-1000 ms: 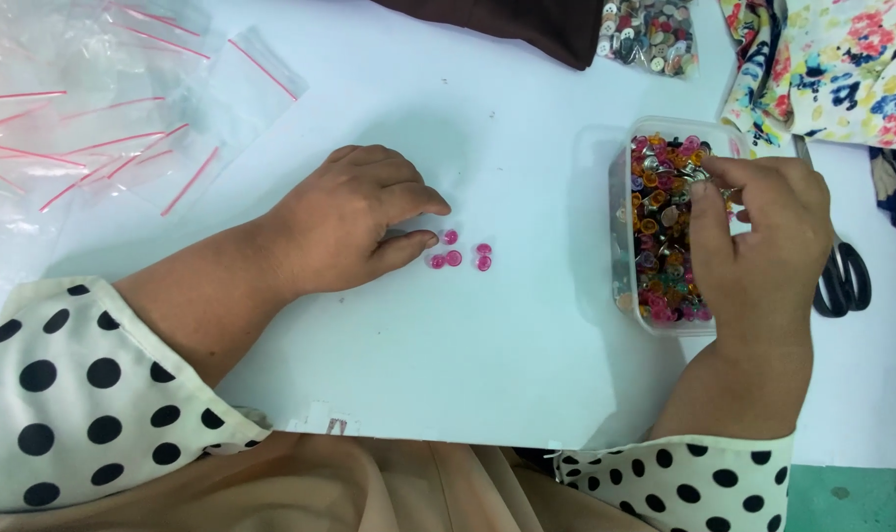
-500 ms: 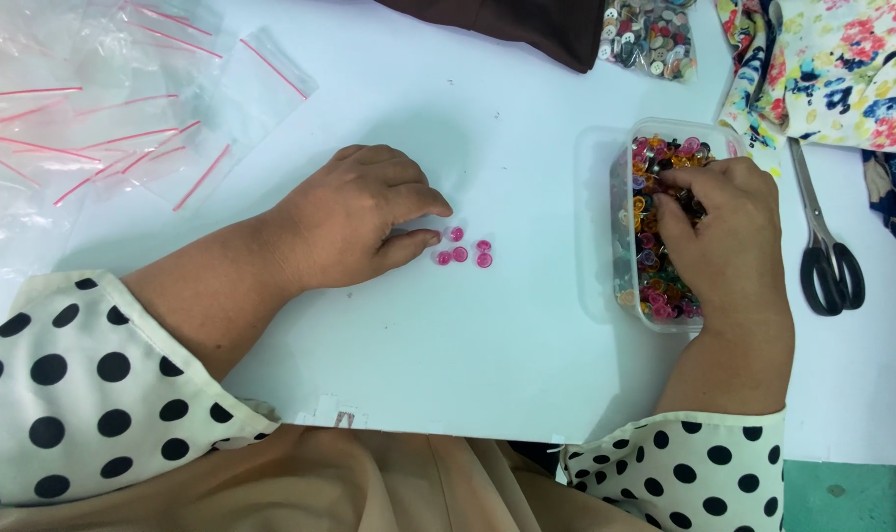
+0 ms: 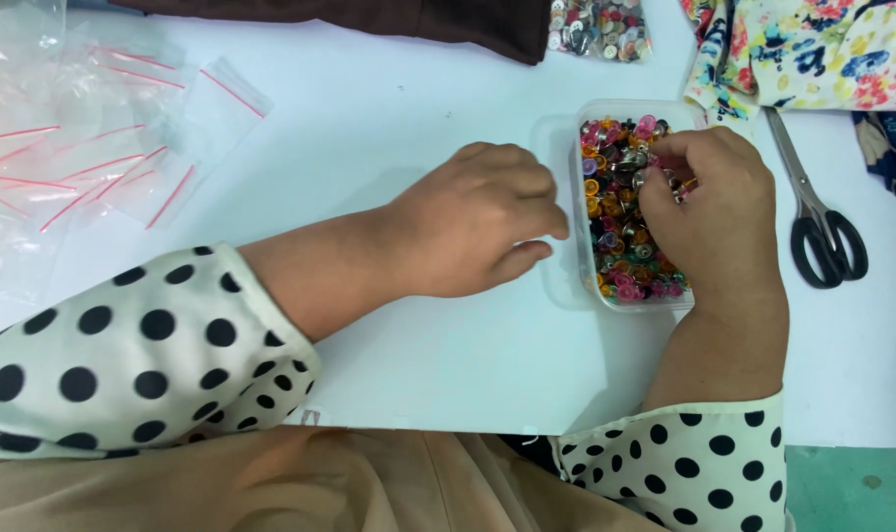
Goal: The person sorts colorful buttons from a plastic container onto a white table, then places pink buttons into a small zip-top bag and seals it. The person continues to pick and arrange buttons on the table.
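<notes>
Buttons (image 3: 620,232), mixed colours, small and round, heaped in a clear plastic tub (image 3: 566,212) on the white worktop (image 3: 369,118); we judge each piece light, hard and smooth, apt to slip and scatter, best pinched singly by the rim between thumb and fingertip; metal-looking shanks show among them. Our right hand (image 3: 709,212) rests over the tub, fingers curled into the heap and pinching at a few pieces near the top; exactly which piece is held we cannot tell, the fingertips being buried. Our left hand (image 3: 477,232) lies palm down on the worktop just left of the tub, loosely curled, holding nothing that shows; whatever may lie beneath it is hidden. The tub we take for thin-walled and light, liable to slide if nudged; steady it by the side wall.

Further out: black-handled scissors (image 3: 822,222), closed, to the right of the tub; flowered cloth (image 3: 812,49) at the upper right; second lot of buttons in a clear bag (image 3: 600,25) above; dark brown cloth (image 3: 369,18) along the top edge; clear zip bags with red seals (image 3: 103,158) spread at the upper left; limp, slippery.
</notes>
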